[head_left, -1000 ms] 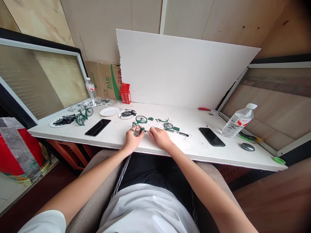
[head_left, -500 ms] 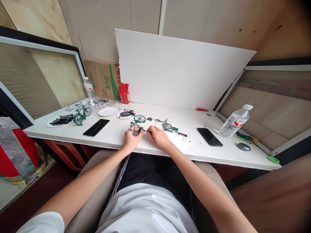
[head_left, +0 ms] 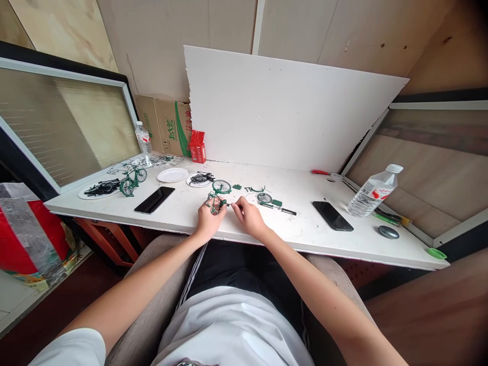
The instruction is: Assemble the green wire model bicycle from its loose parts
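Note:
My left hand (head_left: 209, 218) is closed around a partly built green model bicycle (head_left: 221, 187), whose one wheel stands up beyond my fingers. Part of the frame is hidden by that hand. Just to its right, my right hand (head_left: 248, 215) is pinched near the bicycle's near end, at a small thin piece too tiny to name. Past my right hand lie a loose spoked wheel (head_left: 264, 198), a green basket-like piece (head_left: 277, 203), a curved green part (head_left: 258, 189) and a small green piece (head_left: 237, 186). A slim black stick-like item (head_left: 288, 211) lies beside them.
At the left a whole green model bicycle (head_left: 127, 186) stands near a plate of black parts (head_left: 99, 194). Two phones (head_left: 154, 200) (head_left: 332, 215) flank the work area. A water bottle (head_left: 375, 190) stands right; a white plate (head_left: 172, 175) and red carton (head_left: 197, 146) are behind.
My right hand's fingers have drawn slightly away from the bicycle, and the thin dark piece between the hands shows less. My left hand still grips the bicycle. The whole view has shifted slightly.

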A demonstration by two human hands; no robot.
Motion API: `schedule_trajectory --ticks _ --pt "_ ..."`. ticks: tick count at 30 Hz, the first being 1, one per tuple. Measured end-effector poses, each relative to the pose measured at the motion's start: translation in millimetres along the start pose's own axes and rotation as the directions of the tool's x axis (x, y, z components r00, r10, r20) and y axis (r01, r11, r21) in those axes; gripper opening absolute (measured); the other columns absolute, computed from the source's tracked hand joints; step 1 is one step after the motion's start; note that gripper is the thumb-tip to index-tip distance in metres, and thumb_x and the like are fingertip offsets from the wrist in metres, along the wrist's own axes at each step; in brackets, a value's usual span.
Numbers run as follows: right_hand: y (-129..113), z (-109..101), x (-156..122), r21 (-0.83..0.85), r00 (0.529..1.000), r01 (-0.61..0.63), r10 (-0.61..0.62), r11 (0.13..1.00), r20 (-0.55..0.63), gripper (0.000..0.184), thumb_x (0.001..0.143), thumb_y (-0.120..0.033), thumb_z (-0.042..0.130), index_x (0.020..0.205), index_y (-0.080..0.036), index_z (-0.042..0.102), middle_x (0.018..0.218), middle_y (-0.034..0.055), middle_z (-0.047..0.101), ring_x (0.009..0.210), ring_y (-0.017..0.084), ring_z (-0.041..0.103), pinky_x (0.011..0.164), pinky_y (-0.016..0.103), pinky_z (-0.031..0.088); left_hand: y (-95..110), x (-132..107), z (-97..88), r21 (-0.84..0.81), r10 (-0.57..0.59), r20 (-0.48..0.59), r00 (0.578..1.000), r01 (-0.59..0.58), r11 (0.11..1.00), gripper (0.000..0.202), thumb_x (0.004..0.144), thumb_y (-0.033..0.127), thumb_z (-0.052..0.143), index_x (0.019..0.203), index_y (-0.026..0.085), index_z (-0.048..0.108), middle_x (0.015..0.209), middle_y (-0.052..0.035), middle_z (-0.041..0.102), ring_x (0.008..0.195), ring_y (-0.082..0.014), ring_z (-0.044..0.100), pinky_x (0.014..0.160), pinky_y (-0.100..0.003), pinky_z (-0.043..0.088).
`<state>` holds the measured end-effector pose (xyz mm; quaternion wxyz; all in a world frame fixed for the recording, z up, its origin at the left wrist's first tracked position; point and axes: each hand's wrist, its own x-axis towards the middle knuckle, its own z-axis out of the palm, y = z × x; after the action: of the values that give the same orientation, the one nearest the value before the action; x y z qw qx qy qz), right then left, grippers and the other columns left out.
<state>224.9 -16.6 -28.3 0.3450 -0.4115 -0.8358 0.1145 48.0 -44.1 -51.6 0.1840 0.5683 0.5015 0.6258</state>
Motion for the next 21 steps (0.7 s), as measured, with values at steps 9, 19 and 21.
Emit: schedule_trajectory --ticks 9,19,21 --pt "8 -14 0 -0.326 0.966 0.248 -0.258 0.912 0.013 0.033 0.114 -0.04 0.045 0.106 -0.019 0.069 0.088 0.0089 0.077 0.076 0.019 0.066 0.063 0.029 0.033 2 2 0.1 0.009 -0.014 0.002 1.0 0.014 1.0 0.024 0.087 0.035 0.075 0.105 0.019 0.073 0.088 -0.0076 0.077 0.077 -0.019 0.071 0.069 -0.027 0.053" --pt "7 -19 1 -0.309 0.971 0.24 -0.228 0.92 0.075 0.037 0.114 -0.037 0.045 0.099 -0.019 0.074 0.075 0.0056 0.074 0.061 0.017 0.06 0.061 0.028 0.031 7 -2 0.3 0.031 0.037 0.003 0.999 -0.037 0.999 0.02 0.09 0.033 0.072 0.104 0.018 0.074 0.092 -0.0085 0.077 0.078 -0.0189 0.071 0.073 -0.028 0.054" --pt "3 -20 2 -0.219 0.98 0.195 -0.185 0.956 0.066 0.039 0.113 -0.039 0.045 0.096 -0.019 0.074 0.075 0.0056 0.074 0.061 0.016 0.06 0.062 0.028 0.034 8 -2 0.6 0.056 0.052 0.0 0.999 -0.052 0.997 0.019 0.09 0.032 0.071 0.102 0.018 0.073 0.091 -0.0084 0.077 0.077 -0.0187 0.07 0.073 -0.028 0.054"
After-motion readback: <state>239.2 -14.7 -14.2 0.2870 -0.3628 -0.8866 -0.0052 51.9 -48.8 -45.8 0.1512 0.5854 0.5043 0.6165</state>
